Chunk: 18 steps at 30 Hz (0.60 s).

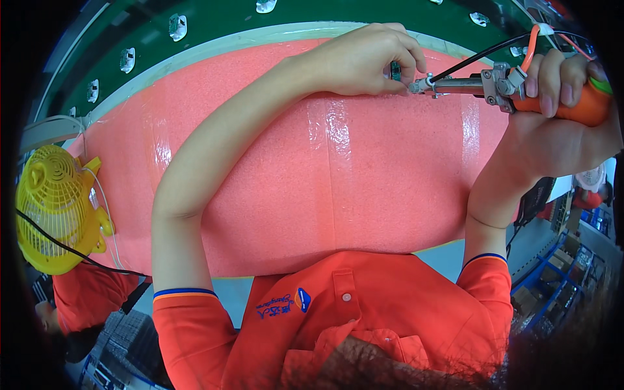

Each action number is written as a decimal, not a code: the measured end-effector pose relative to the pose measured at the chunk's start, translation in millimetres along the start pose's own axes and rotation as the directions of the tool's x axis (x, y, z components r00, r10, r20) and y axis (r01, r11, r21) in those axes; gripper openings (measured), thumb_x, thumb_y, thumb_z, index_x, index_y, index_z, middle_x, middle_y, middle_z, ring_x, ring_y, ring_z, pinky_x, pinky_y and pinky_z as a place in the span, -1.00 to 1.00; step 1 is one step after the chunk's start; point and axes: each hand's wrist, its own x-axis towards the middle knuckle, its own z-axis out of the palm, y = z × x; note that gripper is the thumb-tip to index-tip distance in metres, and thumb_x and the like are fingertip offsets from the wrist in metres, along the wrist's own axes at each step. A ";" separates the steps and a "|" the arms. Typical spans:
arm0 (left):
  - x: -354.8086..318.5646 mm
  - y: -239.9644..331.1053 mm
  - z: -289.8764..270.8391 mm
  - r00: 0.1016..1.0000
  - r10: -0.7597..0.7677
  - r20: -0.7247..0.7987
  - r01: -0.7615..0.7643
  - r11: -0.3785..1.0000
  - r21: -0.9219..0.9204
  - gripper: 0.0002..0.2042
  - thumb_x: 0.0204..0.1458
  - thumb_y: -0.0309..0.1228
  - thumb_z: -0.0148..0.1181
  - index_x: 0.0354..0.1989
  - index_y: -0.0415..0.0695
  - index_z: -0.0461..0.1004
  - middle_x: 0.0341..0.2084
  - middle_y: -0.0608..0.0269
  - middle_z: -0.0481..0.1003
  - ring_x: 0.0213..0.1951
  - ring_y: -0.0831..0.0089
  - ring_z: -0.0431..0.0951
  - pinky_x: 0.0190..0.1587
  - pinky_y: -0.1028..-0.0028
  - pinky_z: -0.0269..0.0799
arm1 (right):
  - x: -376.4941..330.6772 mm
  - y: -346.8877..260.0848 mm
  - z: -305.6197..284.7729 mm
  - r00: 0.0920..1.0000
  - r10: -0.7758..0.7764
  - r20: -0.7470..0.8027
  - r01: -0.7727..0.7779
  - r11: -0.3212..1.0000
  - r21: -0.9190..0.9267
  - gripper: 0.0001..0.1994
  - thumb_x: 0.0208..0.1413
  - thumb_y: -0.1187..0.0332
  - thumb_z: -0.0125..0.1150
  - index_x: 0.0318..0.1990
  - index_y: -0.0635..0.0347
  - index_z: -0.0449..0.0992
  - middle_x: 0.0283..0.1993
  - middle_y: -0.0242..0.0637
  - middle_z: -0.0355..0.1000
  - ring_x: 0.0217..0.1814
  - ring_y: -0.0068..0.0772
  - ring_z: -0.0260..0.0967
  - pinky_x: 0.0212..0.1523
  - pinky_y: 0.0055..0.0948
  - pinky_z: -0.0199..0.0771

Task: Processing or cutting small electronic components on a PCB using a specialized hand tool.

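Note:
Over the far part of the pink foam mat [273, 175], my left hand [374, 62] is closed, pinching a small part with a green circuit board [395, 70] that the fingers mostly cover. At the right, my right hand [552, 81] wraps round the orange handle of a soldering iron [458, 86]. A metal bracket and a thin black tube run along its shaft. The iron points left, and its tip lies close beside the part at my left fingertips; whether they touch I cannot tell.
Beyond the mat runs a green conveyor belt [221, 26] carrying several small white parts with green boards [178, 27]. A yellow caged fan [57, 205] with cords stands at the left edge. Another person's red sleeve [91, 296] shows behind it. Blue shelving [552, 279] stands lower right.

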 end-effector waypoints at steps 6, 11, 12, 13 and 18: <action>0.2 2.7 -6.6 0.999 -0.032 0.034 0.033 0.999 -0.019 -0.64 -0.19 -0.60 0.47 -0.11 -0.18 0.67 -0.01 0.22 0.62 0.02 0.19 0.51 0.16 0.27 0.49 | -1.1 -2.8 -10.2 1.000 0.010 0.001 -0.010 1.000 0.004 -0.60 0.36 -0.01 -0.17 -0.09 0.05 0.51 -0.45 -0.41 0.28 -0.55 -0.52 0.22 -0.40 -0.41 0.34; -4.4 -3.9 -4.9 0.998 -0.040 0.052 0.038 0.998 0.044 -0.67 -0.15 -0.50 0.49 -0.14 -0.17 0.63 -0.15 0.16 0.61 -0.02 0.17 0.52 0.12 0.25 0.46 | -0.5 -0.5 -4.2 1.000 0.022 0.005 -0.022 1.000 0.009 -0.61 0.36 -0.01 -0.16 -0.10 0.04 0.51 -0.45 -0.41 0.28 -0.55 -0.53 0.22 -0.40 -0.42 0.34; -4.1 -3.0 -5.9 0.996 -0.039 0.078 0.038 0.999 0.017 -0.70 -0.14 -0.47 0.49 -0.18 -0.16 0.63 -0.24 0.14 0.60 -0.05 0.17 0.54 0.06 0.24 0.47 | -0.8 -0.1 -1.6 1.000 0.025 0.006 -0.025 1.000 0.011 -0.61 0.36 -0.01 -0.16 -0.10 0.04 0.51 -0.45 -0.41 0.28 -0.55 -0.53 0.22 -0.40 -0.42 0.34; -4.1 -1.8 -6.7 0.996 -0.040 0.077 0.039 0.999 0.017 -0.70 -0.14 -0.47 0.49 -0.18 -0.16 0.63 -0.24 0.14 0.60 -0.05 0.17 0.54 0.06 0.24 0.47 | -0.2 -0.4 -2.7 1.000 0.027 0.007 -0.027 1.000 0.012 -0.61 0.36 -0.01 -0.16 -0.10 0.04 0.51 -0.45 -0.41 0.28 -0.55 -0.53 0.22 -0.40 -0.42 0.34; -3.0 4.0 -10.1 0.984 -0.120 0.132 0.116 0.993 0.037 -0.73 -0.11 -0.47 0.46 -0.17 -0.16 0.64 -0.24 0.09 0.61 -0.07 0.14 0.55 0.06 0.24 0.48 | -1.3 0.3 -3.0 0.999 0.041 0.010 -0.041 0.999 0.015 -0.61 0.36 -0.01 -0.16 -0.10 0.04 0.52 -0.45 -0.41 0.28 -0.55 -0.54 0.22 -0.39 -0.42 0.34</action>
